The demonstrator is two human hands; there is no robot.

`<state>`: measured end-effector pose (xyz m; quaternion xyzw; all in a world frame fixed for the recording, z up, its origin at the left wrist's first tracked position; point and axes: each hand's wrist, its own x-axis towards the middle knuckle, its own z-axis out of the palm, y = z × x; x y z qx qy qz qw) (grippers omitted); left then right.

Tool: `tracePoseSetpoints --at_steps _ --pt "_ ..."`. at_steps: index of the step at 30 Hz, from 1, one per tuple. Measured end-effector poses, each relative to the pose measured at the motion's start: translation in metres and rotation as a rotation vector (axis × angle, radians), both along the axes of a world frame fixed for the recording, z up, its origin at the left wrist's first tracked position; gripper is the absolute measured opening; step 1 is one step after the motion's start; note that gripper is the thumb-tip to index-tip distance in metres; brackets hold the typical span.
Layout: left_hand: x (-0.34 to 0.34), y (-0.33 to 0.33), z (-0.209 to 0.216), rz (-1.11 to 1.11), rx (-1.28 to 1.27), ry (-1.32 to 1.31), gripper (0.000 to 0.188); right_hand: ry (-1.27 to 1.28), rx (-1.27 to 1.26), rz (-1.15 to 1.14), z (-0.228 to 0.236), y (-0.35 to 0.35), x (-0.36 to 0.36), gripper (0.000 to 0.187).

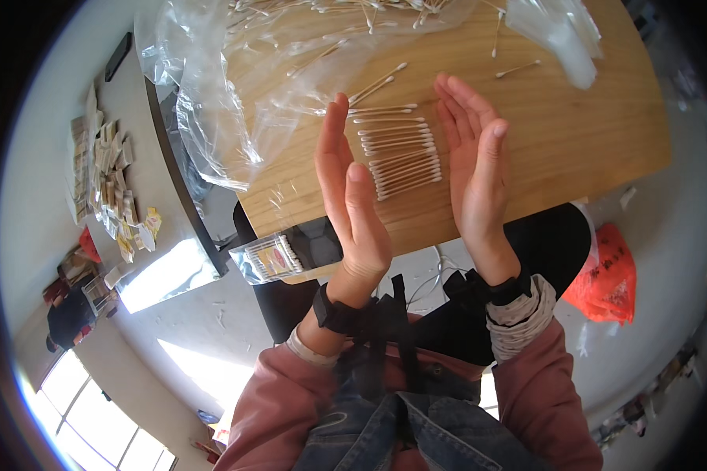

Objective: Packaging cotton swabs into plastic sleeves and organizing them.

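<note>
A row of cotton swabs [402, 157] lies side by side on the wooden table [573, 141], their white tips roughly lined up. My left hand [352, 196] stands on edge at the left end of the row, fingers stretched out. Facing it from the right end, my right hand [473, 157] is also stretched out, palm turned inward. Neither hand holds anything. Just beyond the row, a few swabs [377, 88] lie at a slant near my left fingertips. I cannot tell whether either palm touches the swab tips.
Clear plastic sheeting [212, 102] with loose swabs covers the table's far left. A clear bag [562, 39] lies far right, near two stray swabs. A filled swab pack [271, 257] rests at the near left edge. Small packs [114, 180] pile on a side table; a red bag [605, 279] is lower right.
</note>
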<state>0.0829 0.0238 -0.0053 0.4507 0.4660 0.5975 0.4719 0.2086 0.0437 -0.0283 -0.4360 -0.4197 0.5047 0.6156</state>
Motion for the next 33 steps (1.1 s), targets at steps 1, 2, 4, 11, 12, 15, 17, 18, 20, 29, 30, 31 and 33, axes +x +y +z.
tracePoseSetpoints --at_steps 1,2,4,11,12,15,17,18,20,29,30,31,33 --pt "-0.005 -0.004 0.004 -0.092 0.056 0.255 0.07 0.023 -0.005 -0.056 -0.001 0.0 0.005 0.069" --pt "-0.004 -0.007 0.003 -0.096 0.054 0.251 0.07 0.019 -0.008 -0.059 0.0 0.0 0.01 0.069" --pt "-0.004 -0.012 -0.001 -0.277 0.119 1.333 0.082 0.042 0.02 -0.118 0.003 0.002 0.017 0.064" --pt "-0.006 -0.022 -0.014 -0.423 0.124 1.523 0.106 -0.059 0.071 -0.101 0.008 0.002 0.021 0.073" --pt "-0.007 -0.019 -0.013 -0.431 0.128 1.543 0.107 -0.058 0.07 -0.1 0.007 0.0 0.021 0.073" --pt "-0.005 -0.009 -0.012 -0.404 0.15 1.486 0.097 -0.057 0.042 -0.095 0.0 -0.002 0.023 0.071" --pt "-0.012 -0.01 -0.011 -0.28 0.153 1.105 0.087 -0.015 0.029 -0.097 -0.001 -0.004 0.019 0.063" --pt "-0.015 -0.012 -0.01 -0.162 0.147 0.718 0.078 -0.011 0.032 -0.1 0.0 -0.005 0.018 0.063" --pt "-0.012 -0.023 -0.008 -0.093 0.129 0.463 0.068 -0.047 0.037 -0.072 0.002 -0.01 0.012 0.068" --pt "0.016 -0.014 -0.015 0.085 -0.053 -0.135 0.068 -0.098 0.037 -0.003 -0.001 -0.015 -0.014 0.064" --pt "0.016 -0.009 -0.015 0.11 -0.044 -0.126 0.068 -0.105 0.046 -0.009 -0.002 -0.012 -0.015 0.064" --pt "0.015 -0.002 -0.014 0.109 -0.042 -0.128 0.068 -0.106 0.048 -0.01 -0.002 -0.008 -0.014 0.064" --pt "0.01 0.013 -0.014 0.17 0.01 -0.087 0.064 -0.112 0.048 -0.048 -0.002 0.001 -0.01 0.063"
